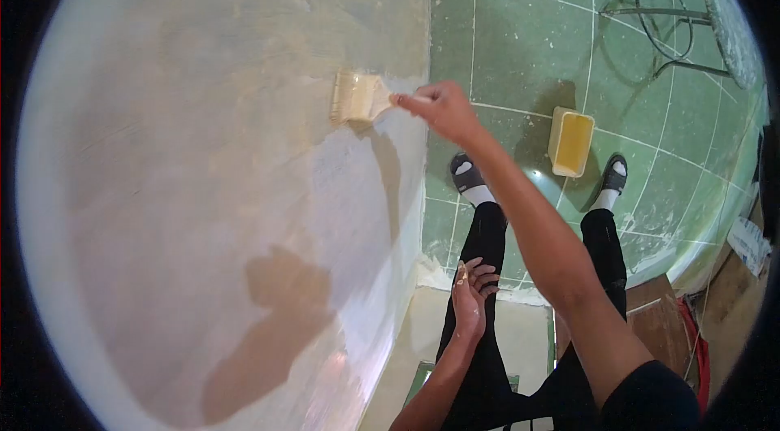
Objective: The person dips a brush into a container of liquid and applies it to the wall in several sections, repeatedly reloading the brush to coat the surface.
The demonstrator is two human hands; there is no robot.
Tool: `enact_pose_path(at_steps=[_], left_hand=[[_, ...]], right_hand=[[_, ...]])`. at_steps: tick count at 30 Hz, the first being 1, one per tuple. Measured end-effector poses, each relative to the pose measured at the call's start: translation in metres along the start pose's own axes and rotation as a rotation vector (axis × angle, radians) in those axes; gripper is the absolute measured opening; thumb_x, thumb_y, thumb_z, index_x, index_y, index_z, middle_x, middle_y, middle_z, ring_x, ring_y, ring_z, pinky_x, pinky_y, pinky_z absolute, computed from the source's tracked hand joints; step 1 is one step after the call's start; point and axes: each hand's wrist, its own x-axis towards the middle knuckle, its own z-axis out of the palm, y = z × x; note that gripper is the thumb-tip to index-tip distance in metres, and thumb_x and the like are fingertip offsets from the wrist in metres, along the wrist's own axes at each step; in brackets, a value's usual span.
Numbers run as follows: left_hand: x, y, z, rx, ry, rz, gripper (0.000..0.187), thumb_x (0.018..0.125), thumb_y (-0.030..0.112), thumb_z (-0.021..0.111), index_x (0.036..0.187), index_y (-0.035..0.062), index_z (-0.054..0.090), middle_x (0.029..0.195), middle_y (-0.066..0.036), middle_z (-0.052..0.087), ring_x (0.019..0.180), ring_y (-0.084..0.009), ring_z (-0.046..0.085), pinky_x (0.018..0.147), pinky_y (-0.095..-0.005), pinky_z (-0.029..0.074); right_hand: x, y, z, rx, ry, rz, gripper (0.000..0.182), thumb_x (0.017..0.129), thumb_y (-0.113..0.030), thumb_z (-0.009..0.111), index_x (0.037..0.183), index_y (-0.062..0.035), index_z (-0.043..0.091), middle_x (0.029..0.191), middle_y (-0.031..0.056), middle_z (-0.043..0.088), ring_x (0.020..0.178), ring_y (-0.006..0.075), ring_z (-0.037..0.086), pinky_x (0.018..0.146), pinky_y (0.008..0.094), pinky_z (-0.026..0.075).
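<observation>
My right hand is closed around the handle of a wide paintbrush. The brush's pale bristles press against the wall, which looks patchy, beige above and whiter below. My left hand hangs in front of my leg with its fingers apart and slightly bent, holding nothing. Whitish smears mark its thumb and fingers. On the floor between my feet stands a cream rectangular tub with yellowish liquid inside.
Green floor tiles are spotted with white splashes. A metal-legged stool is at the upper right. Brown boards and a red cloth lie at the lower right, beside a white printed packet.
</observation>
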Motion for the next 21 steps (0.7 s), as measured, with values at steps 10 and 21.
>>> enact_pose_path(at_steps=[10,21], left_hand=[[-0.007,0.013,0.016,-0.004,-0.030,-0.029,0.050,0.105,0.047,0.033,0.125,0.0045,0.051,0.104,-0.011,0.063,0.095,-0.0218,0.062,0.082,-0.0361,0.050],[-0.008,0.020,-0.002,0.024,0.016,-0.052,0.050,0.104,0.047,0.036,0.124,0.0042,0.052,0.104,-0.012,0.065,0.094,-0.0232,0.064,0.078,-0.0366,0.053]], right_hand=[[0.014,0.009,-0.004,-0.565,0.172,0.079,0.045,0.077,-0.045,0.074,0.072,-0.0004,0.072,0.069,0.0223,0.065,0.073,0.0391,0.066,0.065,0.0481,0.051],[-0.051,-0.185,-0.065,-0.097,0.101,-0.219,0.047,0.076,-0.042,0.074,0.065,0.0022,0.066,0.054,0.0218,0.054,0.051,0.0360,0.056,0.053,0.0451,0.044]])
